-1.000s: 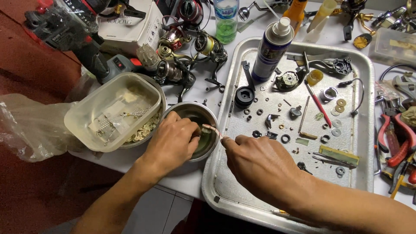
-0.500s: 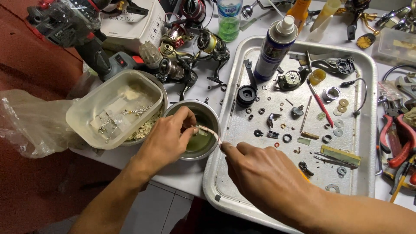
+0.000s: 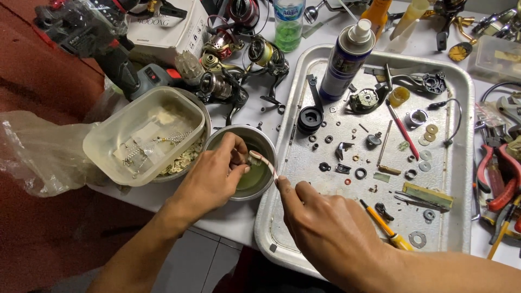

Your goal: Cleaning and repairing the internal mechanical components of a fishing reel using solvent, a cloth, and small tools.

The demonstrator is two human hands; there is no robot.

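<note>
A small pale part (image 3: 253,158) sits over the steel bowl (image 3: 266,142) of greenish liquid, pinched in the fingertips of the left hand (image 3: 211,176). It looks tiny, rigid and probably wet and slippery, so a firm pinch at its edges suits it. The right hand (image 3: 325,230) grips a thin brush (image 3: 269,164) against it. Beside the bowl, a metal tray (image 3: 464,217) on the desk (image 3: 233,220) holds washers and reel parts.

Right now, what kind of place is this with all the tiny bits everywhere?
It looks like a repair bench for fishing reels, probably a small workshop. Several spinning reels sit at the back, a metal tray holds many small washers and screws, and pliers lie beside it.
</note>
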